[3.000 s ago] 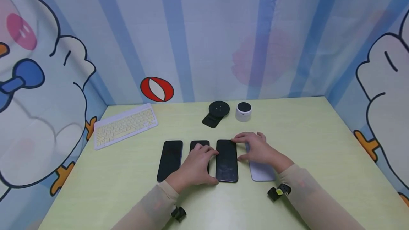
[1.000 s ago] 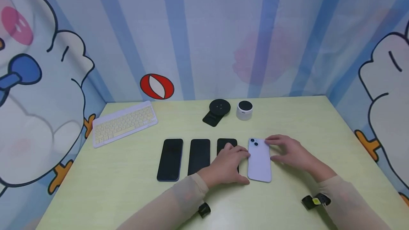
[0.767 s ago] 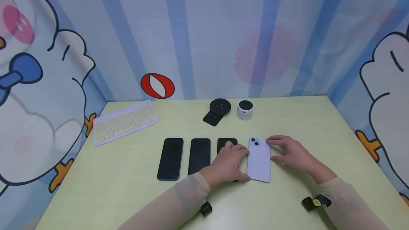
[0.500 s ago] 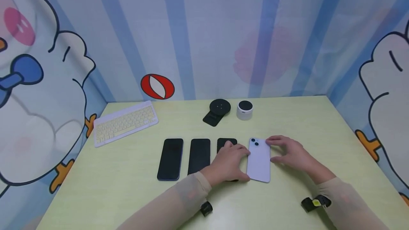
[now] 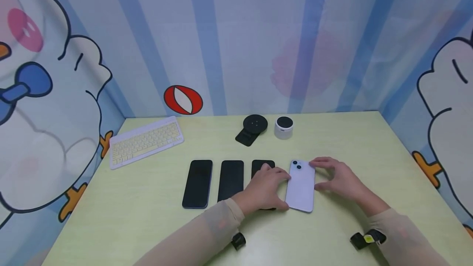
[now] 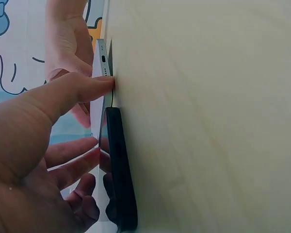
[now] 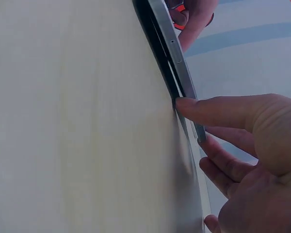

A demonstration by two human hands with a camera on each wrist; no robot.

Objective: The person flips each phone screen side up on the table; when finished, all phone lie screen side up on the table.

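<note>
A lavender smartphone (image 5: 301, 186) lies back side up, cameras at its far left corner. Its right side is slightly raised; a shadowed gap shows below it in the left wrist view. My right hand (image 5: 339, 179) holds that raised right edge with thumb and fingertips, the thumb (image 7: 199, 109) low against its side. My left hand (image 5: 265, 188) reaches across a black smartphone (image 5: 262, 162) and partly hides it. Its fingertips touch the lavender phone's left edge, and the thumb (image 6: 99, 87) lies at the near left corner.
Two more dark smartphones (image 5: 197, 184) lie screen up, left of my left hand, in the same row. Behind stand a round black stand (image 5: 255, 124) and a small white speaker (image 5: 283, 128). A white keyboard (image 5: 147, 143) lies at the back left, before the curtain.
Both hands have moved right from the black phone to the lavender one since three seconds ago. In the last half second the lavender phone's right edge has risen slightly.
</note>
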